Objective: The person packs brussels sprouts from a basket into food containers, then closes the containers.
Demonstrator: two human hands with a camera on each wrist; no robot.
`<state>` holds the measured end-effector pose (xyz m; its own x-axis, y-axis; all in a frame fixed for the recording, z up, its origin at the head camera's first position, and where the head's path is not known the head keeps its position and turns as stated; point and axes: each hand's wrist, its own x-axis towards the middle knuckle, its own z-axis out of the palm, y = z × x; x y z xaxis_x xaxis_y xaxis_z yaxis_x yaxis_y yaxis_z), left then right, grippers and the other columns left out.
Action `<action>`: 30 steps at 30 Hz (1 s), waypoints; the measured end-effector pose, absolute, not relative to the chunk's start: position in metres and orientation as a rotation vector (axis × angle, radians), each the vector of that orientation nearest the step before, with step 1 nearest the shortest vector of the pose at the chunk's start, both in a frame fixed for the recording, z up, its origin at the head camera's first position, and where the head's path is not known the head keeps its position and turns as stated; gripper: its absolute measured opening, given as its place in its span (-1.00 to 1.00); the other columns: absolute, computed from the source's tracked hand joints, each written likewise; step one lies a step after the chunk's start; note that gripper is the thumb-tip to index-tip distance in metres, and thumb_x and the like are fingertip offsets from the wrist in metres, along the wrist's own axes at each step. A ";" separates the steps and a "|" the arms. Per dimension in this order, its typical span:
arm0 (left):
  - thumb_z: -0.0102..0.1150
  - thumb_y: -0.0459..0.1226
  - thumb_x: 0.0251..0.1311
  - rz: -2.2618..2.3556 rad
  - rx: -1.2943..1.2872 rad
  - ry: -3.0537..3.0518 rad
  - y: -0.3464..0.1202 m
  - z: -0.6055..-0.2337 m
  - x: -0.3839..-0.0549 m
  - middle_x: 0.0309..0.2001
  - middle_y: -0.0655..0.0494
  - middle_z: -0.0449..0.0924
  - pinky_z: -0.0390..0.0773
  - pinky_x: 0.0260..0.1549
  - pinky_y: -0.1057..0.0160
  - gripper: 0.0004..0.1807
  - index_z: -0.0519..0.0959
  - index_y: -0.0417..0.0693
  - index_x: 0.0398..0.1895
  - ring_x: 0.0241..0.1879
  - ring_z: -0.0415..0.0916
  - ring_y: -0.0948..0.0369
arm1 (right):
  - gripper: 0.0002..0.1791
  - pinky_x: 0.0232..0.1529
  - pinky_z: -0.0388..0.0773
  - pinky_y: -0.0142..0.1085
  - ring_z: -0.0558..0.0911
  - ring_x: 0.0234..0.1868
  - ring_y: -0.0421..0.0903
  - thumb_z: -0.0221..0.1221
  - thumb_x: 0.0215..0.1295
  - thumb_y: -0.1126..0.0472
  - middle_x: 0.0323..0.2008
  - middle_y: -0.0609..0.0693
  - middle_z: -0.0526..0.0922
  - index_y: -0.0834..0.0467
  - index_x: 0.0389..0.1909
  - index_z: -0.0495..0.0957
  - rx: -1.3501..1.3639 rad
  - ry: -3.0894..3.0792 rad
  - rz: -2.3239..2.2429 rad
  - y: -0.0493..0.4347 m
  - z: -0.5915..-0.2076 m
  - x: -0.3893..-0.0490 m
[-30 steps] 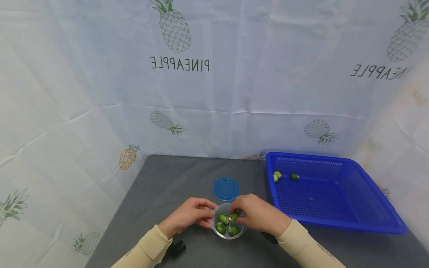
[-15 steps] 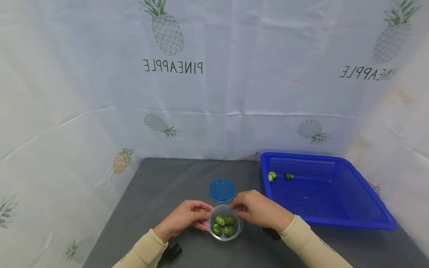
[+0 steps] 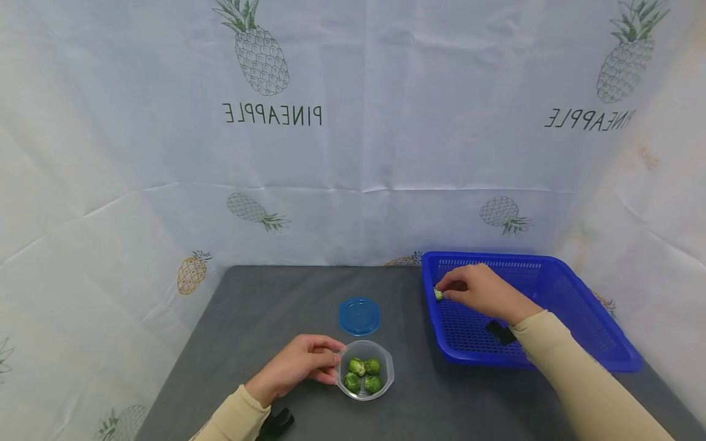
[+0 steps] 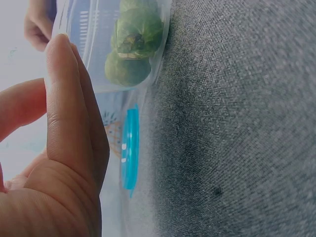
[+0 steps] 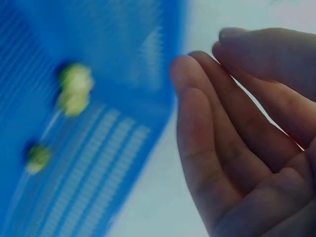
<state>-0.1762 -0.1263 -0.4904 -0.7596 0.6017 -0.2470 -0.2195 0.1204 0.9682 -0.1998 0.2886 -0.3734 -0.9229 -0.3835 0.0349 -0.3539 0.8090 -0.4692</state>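
A clear plastic container [image 3: 389, 373] with several Brussels sprouts [image 3: 372, 384] in it stands on the grey table. My left hand [image 3: 300, 364] holds its left rim with thumb and fingertips; in the left wrist view, straight fingers [image 4: 64, 103] lie against its wall. Over the left end of a blue basket [image 3: 557, 343] is my right hand [image 3: 485, 291], its fingers loosely bent and nothing between them. Close to those fingertips, a pale sprout [image 3: 438, 294] shows in the head view. Two pale sprouts touching and a darker sprout [image 5: 38, 158] appear, blurred, in the right wrist view.
A round blue lid [image 3: 360, 316] lies on the table just behind the container. The basket's raised walls stand at the right. A white pineapple-print cloth [image 3: 353, 153] hangs along the table's back and sides.
My right hand has left the container, after setting down a sprout there, and moved right and away to the basket. The left hand stays at the container's rim. The head view has shifted slightly.
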 end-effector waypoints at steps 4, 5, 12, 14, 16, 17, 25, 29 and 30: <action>0.32 -0.27 0.48 1.707 0.366 1.793 -0.127 -0.490 -0.176 -0.22 0.04 0.81 0.87 -0.16 0.22 -0.54 0.62 -0.33 0.33 -0.27 0.76 0.23 | -0.80 0.04 0.82 -0.01 0.80 0.01 0.00 0.30 0.53 0.27 0.03 0.11 0.83 0.12 0.06 0.80 -0.506 2.928 -0.717 0.313 -0.383 -0.217; 0.32 -0.27 0.48 1.708 0.363 1.793 -0.127 -0.490 -0.176 -0.22 0.04 0.81 0.87 -0.16 0.22 -0.54 0.61 -0.33 0.33 -0.27 0.76 0.23 | -0.79 0.05 0.81 0.01 0.79 0.02 0.02 0.29 0.53 0.27 0.03 0.12 0.83 0.13 0.07 0.80 -0.489 2.925 -0.711 0.318 -0.386 -0.221; 0.31 -0.27 0.48 1.715 0.353 1.781 -0.126 -0.490 -0.174 -0.23 0.05 0.80 0.87 -0.18 0.25 -0.53 0.60 -0.36 0.34 -0.28 0.76 0.25 | -0.73 0.05 0.80 0.09 0.79 0.05 0.15 0.30 0.50 0.30 0.04 0.21 0.82 0.28 0.13 0.76 -0.376 2.952 -0.680 0.345 -0.409 -0.243; 0.31 -0.27 0.49 1.715 0.362 1.776 -0.126 -0.489 -0.174 -0.23 0.06 0.80 0.87 -0.17 0.25 -0.53 0.60 -0.36 0.34 -0.28 0.75 0.25 | -0.72 0.06 0.79 0.10 0.78 0.05 0.19 0.32 0.47 0.31 0.03 0.23 0.82 0.30 0.12 0.76 -0.345 2.974 -0.649 0.350 -0.414 -0.247; 0.30 -0.26 0.49 1.713 0.375 1.774 -0.126 -0.489 -0.174 -0.24 0.07 0.80 0.87 -0.17 0.25 -0.53 0.59 -0.36 0.34 -0.28 0.75 0.26 | -0.71 0.05 0.79 0.12 0.78 0.05 0.23 0.34 0.45 0.31 0.02 0.25 0.82 0.33 0.11 0.76 -0.344 2.991 -0.591 0.354 -0.420 -0.251; 0.30 -0.26 0.49 1.714 0.380 1.773 -0.126 -0.489 -0.174 -0.24 0.07 0.80 0.87 -0.17 0.25 -0.53 0.60 -0.36 0.34 -0.28 0.75 0.26 | -0.71 0.05 0.78 0.13 0.78 0.05 0.25 0.35 0.43 0.31 0.01 0.25 0.82 0.34 0.10 0.76 -0.343 3.000 -0.559 0.356 -0.422 -0.253; 0.31 -0.27 0.49 1.723 0.381 1.754 -0.125 -0.491 -0.173 -0.26 0.09 0.77 0.87 -0.17 0.24 -0.55 0.62 -0.35 0.32 -0.28 0.75 0.25 | -0.72 0.04 0.78 0.15 0.77 0.00 0.28 0.40 0.36 0.33 -0.04 0.29 0.81 0.37 0.03 0.76 -0.347 3.000 -0.409 0.360 -0.436 -0.263; 0.31 -0.27 0.48 1.733 0.376 1.757 -0.125 -0.491 -0.173 -0.27 0.10 0.76 0.87 -0.18 0.24 -0.55 0.62 -0.35 0.32 -0.29 0.75 0.26 | -0.74 0.00 0.79 0.13 0.78 -0.04 0.25 0.40 0.34 0.34 -0.08 0.27 0.82 0.37 0.00 0.77 -0.348 2.990 -0.400 0.358 -0.438 -0.266; 0.31 -0.27 0.49 1.735 0.374 1.757 -0.126 -0.491 -0.173 -0.27 0.10 0.76 0.87 -0.18 0.24 -0.55 0.62 -0.35 0.32 -0.29 0.75 0.26 | -0.74 0.00 0.79 0.13 0.79 -0.05 0.25 0.40 0.34 0.35 -0.08 0.27 0.82 0.37 -0.01 0.77 -0.345 2.987 -0.406 0.357 -0.438 -0.267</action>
